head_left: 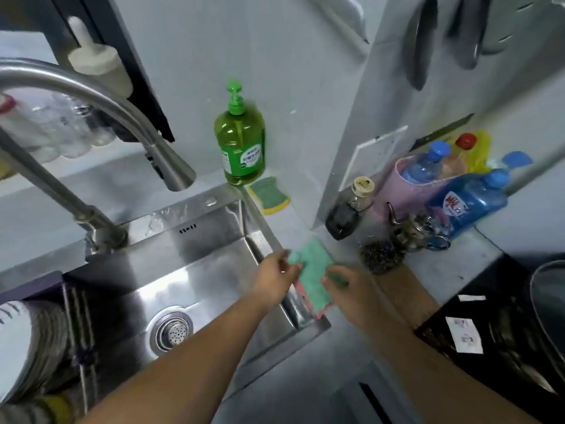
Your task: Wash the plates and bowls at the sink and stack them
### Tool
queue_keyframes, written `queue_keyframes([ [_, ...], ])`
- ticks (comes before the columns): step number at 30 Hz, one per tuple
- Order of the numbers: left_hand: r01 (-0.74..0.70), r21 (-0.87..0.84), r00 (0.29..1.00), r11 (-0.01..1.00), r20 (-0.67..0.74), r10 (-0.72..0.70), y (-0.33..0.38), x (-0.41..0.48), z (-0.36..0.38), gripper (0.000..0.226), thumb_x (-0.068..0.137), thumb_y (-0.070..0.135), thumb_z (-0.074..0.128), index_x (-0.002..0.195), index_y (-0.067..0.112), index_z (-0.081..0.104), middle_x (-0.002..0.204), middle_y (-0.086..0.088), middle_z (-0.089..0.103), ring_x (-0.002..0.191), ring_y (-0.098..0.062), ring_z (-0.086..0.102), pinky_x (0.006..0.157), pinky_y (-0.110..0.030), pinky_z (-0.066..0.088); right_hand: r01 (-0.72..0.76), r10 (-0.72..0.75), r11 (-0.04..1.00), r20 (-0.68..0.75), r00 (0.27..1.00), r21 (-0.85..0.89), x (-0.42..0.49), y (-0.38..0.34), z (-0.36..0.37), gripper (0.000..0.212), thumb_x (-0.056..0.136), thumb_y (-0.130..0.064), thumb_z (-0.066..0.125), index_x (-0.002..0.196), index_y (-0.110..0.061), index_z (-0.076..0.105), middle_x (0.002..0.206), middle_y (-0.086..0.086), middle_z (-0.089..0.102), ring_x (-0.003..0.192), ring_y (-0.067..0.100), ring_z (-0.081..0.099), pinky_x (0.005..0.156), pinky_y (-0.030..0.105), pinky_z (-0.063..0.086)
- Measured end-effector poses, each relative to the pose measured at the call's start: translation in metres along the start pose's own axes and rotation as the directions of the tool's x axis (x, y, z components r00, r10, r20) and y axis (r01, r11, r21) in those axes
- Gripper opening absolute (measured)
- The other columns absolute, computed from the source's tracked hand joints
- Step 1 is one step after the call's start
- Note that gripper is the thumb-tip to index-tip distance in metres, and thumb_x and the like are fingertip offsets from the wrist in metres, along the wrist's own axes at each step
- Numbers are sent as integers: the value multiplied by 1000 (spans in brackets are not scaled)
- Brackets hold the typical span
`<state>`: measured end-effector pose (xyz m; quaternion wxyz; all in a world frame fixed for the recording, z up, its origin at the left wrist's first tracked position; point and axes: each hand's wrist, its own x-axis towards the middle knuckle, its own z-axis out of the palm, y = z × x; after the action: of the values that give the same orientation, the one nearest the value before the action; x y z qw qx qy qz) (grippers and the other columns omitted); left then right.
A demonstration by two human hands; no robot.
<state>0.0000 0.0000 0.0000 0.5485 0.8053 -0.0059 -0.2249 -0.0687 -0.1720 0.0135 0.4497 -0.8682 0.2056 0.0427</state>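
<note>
Now the left hand [276, 278] pinches the green cloth [315, 270] over the sink [214, 228] rim, right hand [356, 296] gripping it too: cloth prep, I'd say; soap bottle [240, 148] next.

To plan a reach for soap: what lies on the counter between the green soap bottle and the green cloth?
In the head view, a yellow-edged green sponge lies between the soap bottle and the cloth, close to the bottle.

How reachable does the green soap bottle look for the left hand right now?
Probably yes: nothing stands between the left hand and the soap bottle; only a flat sponge lies near that path. But its fingers pinch the green cloth, so it would need to let go first.
</note>
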Motion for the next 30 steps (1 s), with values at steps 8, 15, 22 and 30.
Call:
queue_keyframes([
  [8, 90, 357, 996, 930, -40, -81, 12, 35, 10, 56, 86, 41, 82, 128, 7, 68, 116, -9, 72, 103, -28, 71, 94, -40, 56, 17, -17, 1000, 15, 1000, 12, 21, 9, 12, 28, 89, -27, 71, 115, -15, 69, 110, -4, 59, 96, 6, 61, 68, 7, 49],
  [15, 218, 92, 975, 972, 16, -220, 1, 42, 17, 24, 90, 19, 80, 103, 0, 74, 91, -10, 71, 78, -22, 66, 70, -26, 53, 6, -10, 989, 30, 1000, 145, 26, 12, 10, 19, 91, -22, 69, 108, -14, 69, 106, -7, 66, 95, 4, 63, 74, 18, 53],
  [22, 314, -637, 949, 704, 228, -217, 14, 2, 0, 15, 95, 16, 68, 96, 1, 66, 89, -16, 68, 79, -23, 65, 81, -34, 59, -31, -45, 923, 189, 981, 384, 19, -14, 6, 17, 96, -27, 64, 109, -19, 71, 100, -3, 76, 92, 10, 72, 80, 28, 58],
  [30, 165, -811, 977, 561, 57, -206, 41, -76, -84, 24, 103, 11, 53, 79, 10, 52, 67, -14, 49, 73, -29, 58, 75, -49, 62, -50, -130, 842, 293, 947, 537, -7, -100, 36, 15, 96, -21, 63, 109, -15, 67, 102, 2, 74, 92, 11, 71, 79, 25, 56],
])
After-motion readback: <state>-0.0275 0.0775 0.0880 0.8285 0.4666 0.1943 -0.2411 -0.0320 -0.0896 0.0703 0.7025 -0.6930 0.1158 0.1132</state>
